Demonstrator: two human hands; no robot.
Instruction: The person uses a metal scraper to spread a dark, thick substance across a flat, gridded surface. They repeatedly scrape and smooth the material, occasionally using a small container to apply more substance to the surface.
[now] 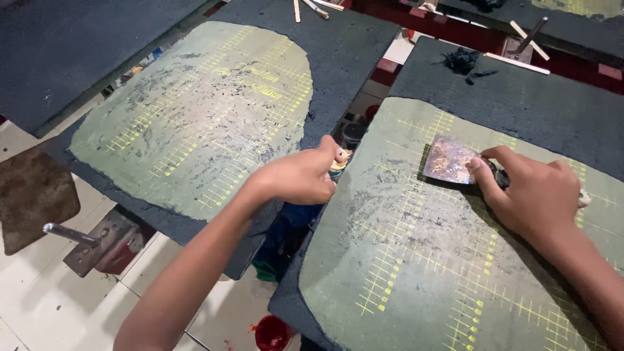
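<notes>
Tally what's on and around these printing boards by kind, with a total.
Grid-marked printing boards: 2
Metal scraper blade under the right hand: 1
Small container gripped by the left hand: 1
Red tub on the floor: 1
Total: 5
</notes>
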